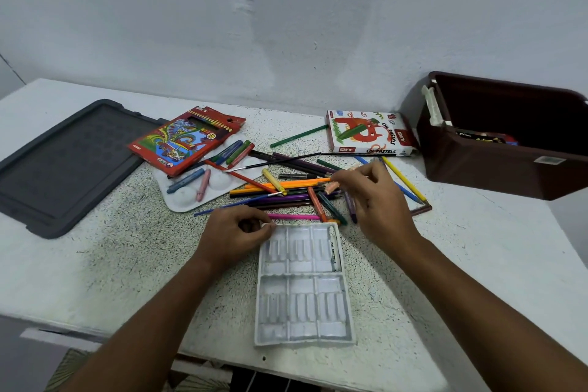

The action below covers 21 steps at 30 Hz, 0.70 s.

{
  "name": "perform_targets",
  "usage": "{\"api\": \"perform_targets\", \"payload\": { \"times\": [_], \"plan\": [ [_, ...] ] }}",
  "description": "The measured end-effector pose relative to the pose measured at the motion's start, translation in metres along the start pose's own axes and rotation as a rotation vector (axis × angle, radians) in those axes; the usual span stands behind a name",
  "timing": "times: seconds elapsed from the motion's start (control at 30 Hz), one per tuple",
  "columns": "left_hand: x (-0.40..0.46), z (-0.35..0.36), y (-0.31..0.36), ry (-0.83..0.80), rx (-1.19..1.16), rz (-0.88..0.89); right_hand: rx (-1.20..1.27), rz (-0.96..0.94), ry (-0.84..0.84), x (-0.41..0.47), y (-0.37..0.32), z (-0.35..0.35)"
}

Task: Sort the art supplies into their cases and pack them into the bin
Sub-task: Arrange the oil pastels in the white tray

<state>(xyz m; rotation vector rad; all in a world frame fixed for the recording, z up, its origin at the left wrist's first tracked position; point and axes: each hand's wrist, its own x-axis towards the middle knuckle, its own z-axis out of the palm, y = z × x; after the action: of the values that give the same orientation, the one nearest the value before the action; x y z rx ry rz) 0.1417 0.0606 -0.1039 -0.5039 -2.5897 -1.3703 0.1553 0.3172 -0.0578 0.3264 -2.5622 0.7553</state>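
A white plastic pastel tray [304,309] lies in front of me, one pastel in its top right slot. My left hand [237,234] pinches the tray's top left corner. My right hand [377,200] pinches a peach oil pastel [332,185] just above the pile of coloured pencils, pastels and brushes [286,194]. Behind the pile lie the oil pastels box [369,134] and the red coloured pencil box [187,140]. The brown bin [506,149] stands at the right.
A dark grey bin lid [66,165] lies at the left. A white paint palette [210,184] with several pastels on it sits under the pencil box. The table's front edge runs just below the tray. The bin holds some items at its bottom.
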Motion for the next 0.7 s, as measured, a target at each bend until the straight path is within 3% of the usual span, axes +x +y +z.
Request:
{"api": "perform_targets", "payload": {
  "times": [0.23,0.47,0.7],
  "plan": [
    [0.000,0.001,0.001,0.005,-0.003,-0.003,-0.006,-0.266,-0.092,-0.017,0.004,-0.008],
    [0.000,0.002,-0.001,0.037,-0.023,-0.002,0.056,-0.307,-0.249,-0.049,0.014,0.006],
    [0.000,0.003,-0.002,0.043,-0.030,-0.014,0.084,-0.306,-0.239,-0.064,0.016,0.013]
  ]
}}
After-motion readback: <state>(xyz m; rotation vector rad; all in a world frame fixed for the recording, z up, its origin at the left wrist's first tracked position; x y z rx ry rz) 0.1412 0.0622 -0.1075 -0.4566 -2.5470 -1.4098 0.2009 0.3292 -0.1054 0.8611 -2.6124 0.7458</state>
